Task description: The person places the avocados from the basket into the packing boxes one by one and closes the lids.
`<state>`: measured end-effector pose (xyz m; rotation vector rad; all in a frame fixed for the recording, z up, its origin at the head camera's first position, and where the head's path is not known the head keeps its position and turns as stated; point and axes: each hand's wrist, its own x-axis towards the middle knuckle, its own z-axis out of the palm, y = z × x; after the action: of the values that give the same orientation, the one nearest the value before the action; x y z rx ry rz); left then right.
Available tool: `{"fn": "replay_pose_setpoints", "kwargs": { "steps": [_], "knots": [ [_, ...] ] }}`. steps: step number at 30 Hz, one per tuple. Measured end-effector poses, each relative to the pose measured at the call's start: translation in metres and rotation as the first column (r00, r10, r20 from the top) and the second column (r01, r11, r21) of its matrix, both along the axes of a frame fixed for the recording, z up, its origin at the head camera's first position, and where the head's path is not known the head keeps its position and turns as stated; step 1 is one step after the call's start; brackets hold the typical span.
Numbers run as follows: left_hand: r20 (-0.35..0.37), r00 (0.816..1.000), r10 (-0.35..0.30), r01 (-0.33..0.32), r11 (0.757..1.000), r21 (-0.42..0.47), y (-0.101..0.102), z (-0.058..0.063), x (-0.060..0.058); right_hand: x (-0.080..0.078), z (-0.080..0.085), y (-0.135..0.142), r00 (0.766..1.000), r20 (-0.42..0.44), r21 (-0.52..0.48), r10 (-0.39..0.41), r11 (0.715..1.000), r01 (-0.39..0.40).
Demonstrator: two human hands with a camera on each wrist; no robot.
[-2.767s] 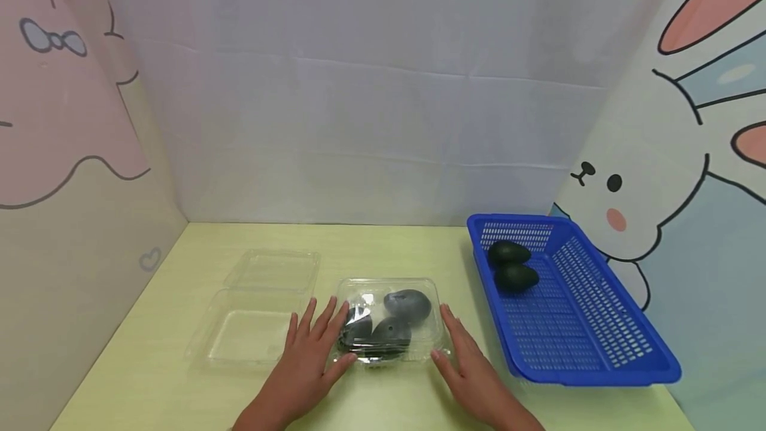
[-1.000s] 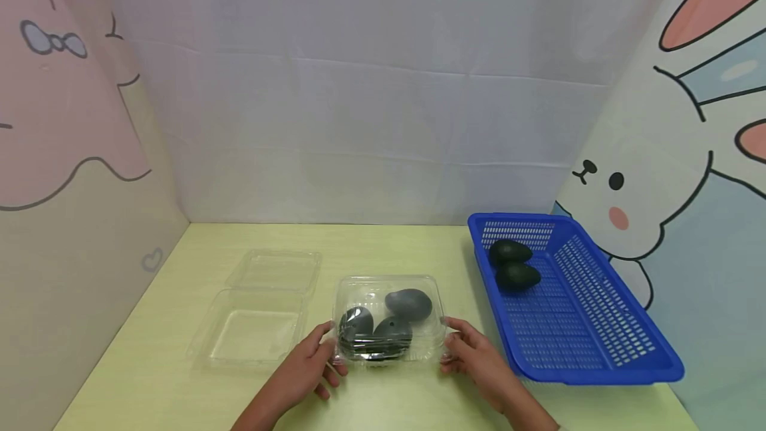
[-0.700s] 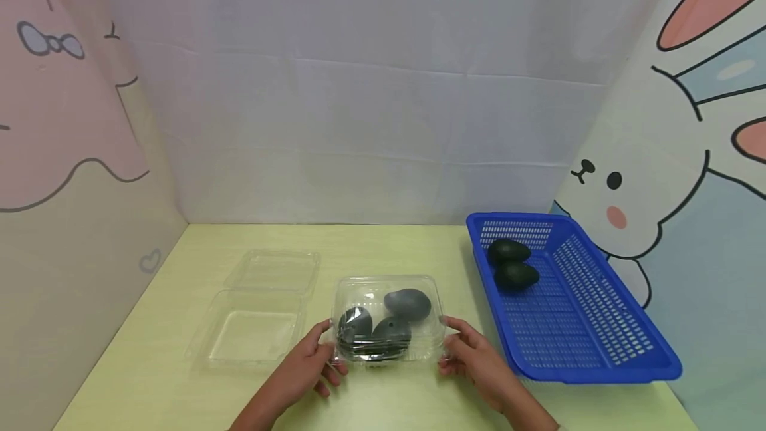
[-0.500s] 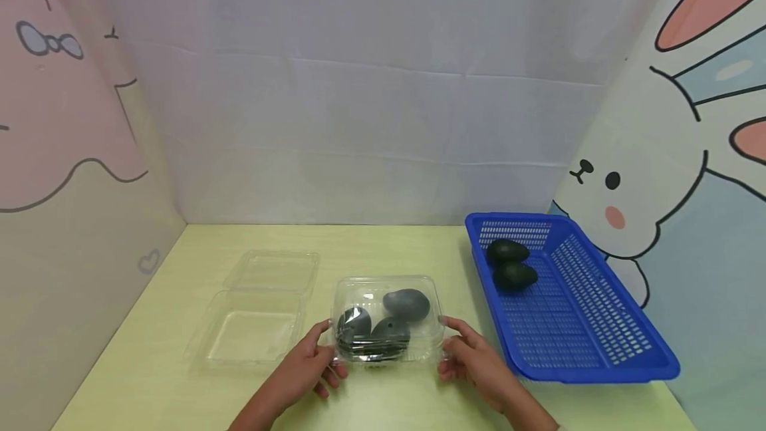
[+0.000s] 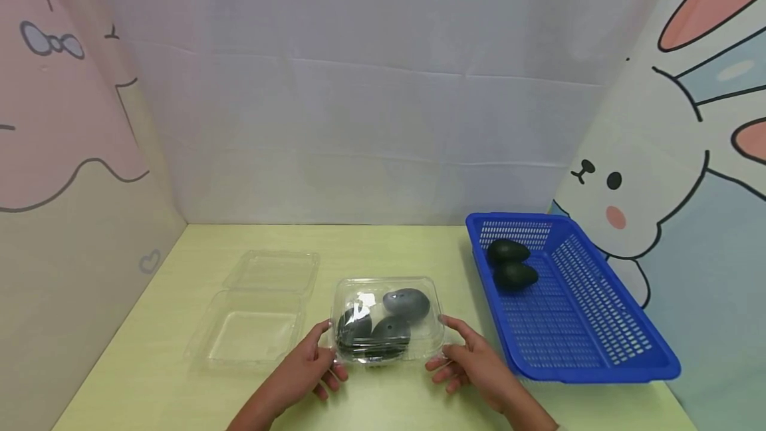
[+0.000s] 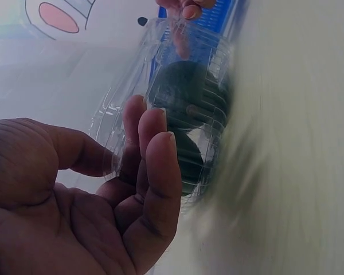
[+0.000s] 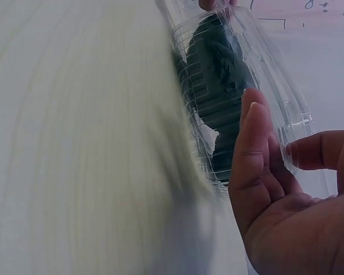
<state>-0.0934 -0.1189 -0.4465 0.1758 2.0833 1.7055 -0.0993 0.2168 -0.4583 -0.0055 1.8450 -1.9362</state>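
Observation:
A clear plastic clamshell (image 5: pixel 419 344) with its lid down stands in front of me, holding three dark avocados (image 5: pixel 407 304). My left hand (image 5: pixel 305 364) pinches the rim at its near left corner, the lower fingers loosely bent below. At the near right corner my right hand (image 5: pixel 475 364) pinches the rim the same way, its lower fingers spread under the edge. The left wrist view shows the ribbed side of the clamshell (image 6: pixel 215 109) beside the fingertips. In the right wrist view, dark avocado skin (image 7: pixel 218 74) shows through the wall.
A second clear clamshell (image 5: pixel 257 328) lies open at the left, with no fruit in it. To the right stands a blue plastic basket (image 5: pixel 598 374) with two dark avocados (image 5: pixel 514 276) at its far left end. Printed cloth walls (image 5: pixel 383 118) border the pale table (image 5: pixel 149 351).
Both hands have gone from spread fingers along the clamshell's sides to pinching its near corners. In the last half second the right hand's lower fingers have loosened. The clamshell has hardly moved.

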Motion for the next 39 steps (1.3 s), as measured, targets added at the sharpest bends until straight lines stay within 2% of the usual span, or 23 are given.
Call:
{"fn": "replay_pose_setpoints", "kwargs": {
  "steps": [17,39],
  "knots": [
    [0.027,1.0,-0.013,0.012,0.999,0.04,-0.0001,0.0019,-0.0008,0.001,0.0012,-0.0006,1.0,-0.007,0.0,-0.007,1.0,0.007],
    [0.019,1.0,-0.013,0.013,1.0,0.024,-0.0005,0.001,0.0007,0.0024,0.0028,-0.0003,1.0,-0.004,-0.018,0.003,1.0,-0.003]
  ]
}}
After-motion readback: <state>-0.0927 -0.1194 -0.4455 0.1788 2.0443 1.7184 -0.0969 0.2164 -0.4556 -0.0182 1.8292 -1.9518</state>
